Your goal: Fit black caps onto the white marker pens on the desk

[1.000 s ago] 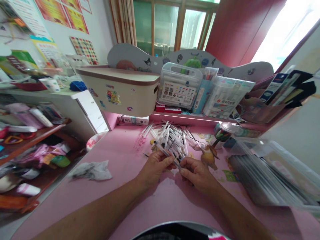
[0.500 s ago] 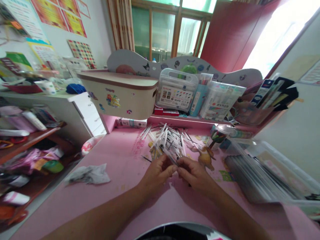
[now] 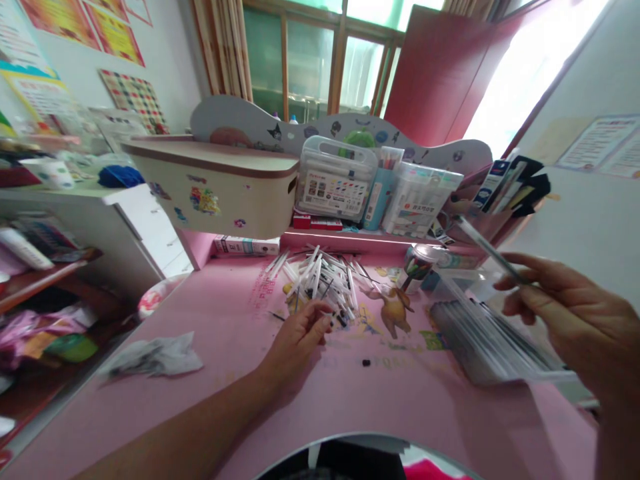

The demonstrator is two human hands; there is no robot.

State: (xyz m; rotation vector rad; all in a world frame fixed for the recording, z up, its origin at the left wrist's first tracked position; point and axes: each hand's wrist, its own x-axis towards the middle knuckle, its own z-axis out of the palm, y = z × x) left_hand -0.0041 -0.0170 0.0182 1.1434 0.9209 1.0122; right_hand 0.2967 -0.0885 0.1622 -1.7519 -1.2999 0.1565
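Note:
My right hand (image 3: 565, 300) is raised above the right side of the desk, pinching a slim pen (image 3: 493, 252) with a pale barrel, its far end pointing up and left. Beneath that hand stands a clear plastic box (image 3: 505, 370) holding many similar pens (image 3: 480, 333) laid side by side. My left hand (image 3: 303, 333) rests at the near edge of a pile of loose white pen parts (image 3: 325, 277), fingers loosely curled, thumb and forefinger slightly apart. I see nothing held in it. A small black cap (image 3: 367, 363) lies on the pink desk to its right.
A crumpled white tissue (image 3: 160, 353) lies on the left of the desk. Behind the pile, a shelf carries a cream storage bin (image 3: 225, 193), a marker case (image 3: 337, 180) and a clear pen box (image 3: 425, 200). A jar of pens (image 3: 420, 263) stands near the clear box.
My hands were together in front of the pile. My right hand has moved up and right with the pen; my left stays by the pile. The black cap now shows plainly. The view has shifted.

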